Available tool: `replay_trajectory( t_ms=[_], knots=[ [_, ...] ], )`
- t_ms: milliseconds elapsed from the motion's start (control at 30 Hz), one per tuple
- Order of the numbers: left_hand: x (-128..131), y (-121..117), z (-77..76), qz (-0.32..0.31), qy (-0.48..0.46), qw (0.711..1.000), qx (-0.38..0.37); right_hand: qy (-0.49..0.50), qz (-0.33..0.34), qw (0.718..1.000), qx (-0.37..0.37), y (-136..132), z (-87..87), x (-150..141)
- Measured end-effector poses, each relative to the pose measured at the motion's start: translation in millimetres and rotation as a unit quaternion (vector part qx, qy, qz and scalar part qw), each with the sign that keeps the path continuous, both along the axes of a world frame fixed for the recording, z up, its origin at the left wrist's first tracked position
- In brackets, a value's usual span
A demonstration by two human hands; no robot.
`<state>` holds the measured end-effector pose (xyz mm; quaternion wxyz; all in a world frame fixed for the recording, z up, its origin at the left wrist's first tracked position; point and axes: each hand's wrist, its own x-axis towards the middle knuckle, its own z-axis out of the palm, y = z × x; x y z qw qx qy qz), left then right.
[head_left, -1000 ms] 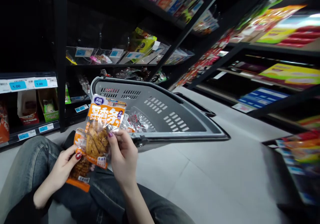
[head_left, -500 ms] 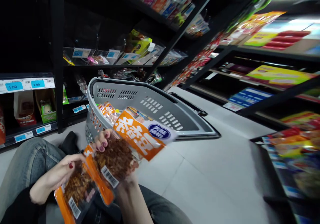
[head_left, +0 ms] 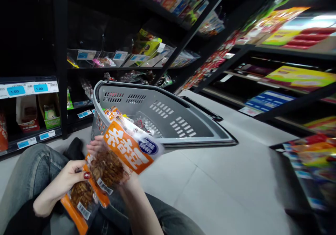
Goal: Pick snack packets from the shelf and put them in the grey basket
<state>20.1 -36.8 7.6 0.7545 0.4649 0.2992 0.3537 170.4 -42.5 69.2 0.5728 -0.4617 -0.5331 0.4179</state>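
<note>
In the head view, the left hand [head_left: 72,176] pinches the lower packet [head_left: 82,194] near where it meets the upper packet [head_left: 109,166], which the right hand [head_left: 95,144] grasps from behind; beyond both hands, the basket [head_left: 143,111] holds snacks [head_left: 113,112]

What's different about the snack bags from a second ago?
The front bag turned sideways: its top, which pointed up, now points right. The right hand moved from its side to behind it. The left hand still holds the other bag. The grey basket stayed on the floor.
</note>
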Motion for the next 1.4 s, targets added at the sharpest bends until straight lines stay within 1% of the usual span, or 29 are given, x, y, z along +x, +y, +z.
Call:
replay_trajectory(
  t_ms=[67, 100, 133, 167, 233, 300, 367, 433, 500, 567, 733, 833, 867, 933, 1033, 1200, 1400],
  knots=[
    [-1, 0, 1.1, 0.038, -0.006, 0.999, 0.001, 0.049, 0.01, 0.999, -0.017, -6, 7.4, 5],
    [-2, 0, 1.9, 0.059, -0.005, 0.998, 0.007, 0.07, 0.012, 0.997, -0.017, -9, 12.7, 8],
    [-4, 0, 3.1, 0.077, -0.001, 0.997, 0.015, 0.074, 0.001, 0.997, -0.008, -13, 18.3, 11],
    [-6, 0, 4.6, 0.093, 0.005, 0.995, 0.027, 0.058, -0.02, 0.998, 0.007, -16, 23.8, 14],
    [-9, -2, 8.5, 0.113, 0.027, 0.992, 0.058, -0.012, -0.076, 0.996, 0.038, -19, 32.2, 20],
    [-10, -5, 13.1, 0.118, 0.062, 0.987, 0.093, -0.068, -0.126, 0.989, 0.045, -18, 35.7, 24],
    [-9, -9, 17.7, 0.109, 0.098, 0.979, 0.139, -0.086, -0.148, 0.984, 0.041, -15, 35.3, 27],
    [-8, -11, 21.1, 0.096, 0.122, 0.971, 0.182, -0.092, -0.154, 0.983, 0.034, -13, 33.7, 28],
    [-8, -12, 23.0, 0.086, 0.137, 0.965, 0.207, -0.099, -0.155, 0.982, 0.03, -11, 32.8, 28],
    [-8, -12, 23.6, 0.082, 0.144, 0.962, 0.216, -0.104, -0.157, 0.982, 0.033, -12, 32.9, 28],
    [-11, -12, 23.8, 0.071, 0.153, 0.959, 0.228, -0.117, -0.169, 0.978, 0.04, -13, 33.5, 27],
    [-11, -12, 23.8, 0.07, 0.147, 0.961, 0.222, -0.109, -0.165, 0.979, 0.042, -13, 33.6, 26],
    [-11, -12, 23.5, 0.071, 0.143, 0.963, 0.217, -0.099, -0.156, 0.982, 0.046, -13, 33.6, 27],
    [-10, -11, 22.4, 0.074, 0.14, 0.966, 0.205, -0.069, -0.116, 0.989, 0.062, -14, 33.6, 28],
    [-9, -9, 19.8, 0.084, 0.153, 0.964, 0.202, -0.038, -0.063, 0.994, 0.084, -15, 33.3, 30],
    [-9, -7, 17.3, 0.099, 0.164, 0.96, 0.206, -0.065, -0.077, 0.991, 0.088, -17, 33.3, 31],
    [-9, -8, 17.6, 0.082, 0.162, 0.962, 0.203, -0.081, -0.088, 0.988, 0.1, -14, 33.5, 31]
  ],
)
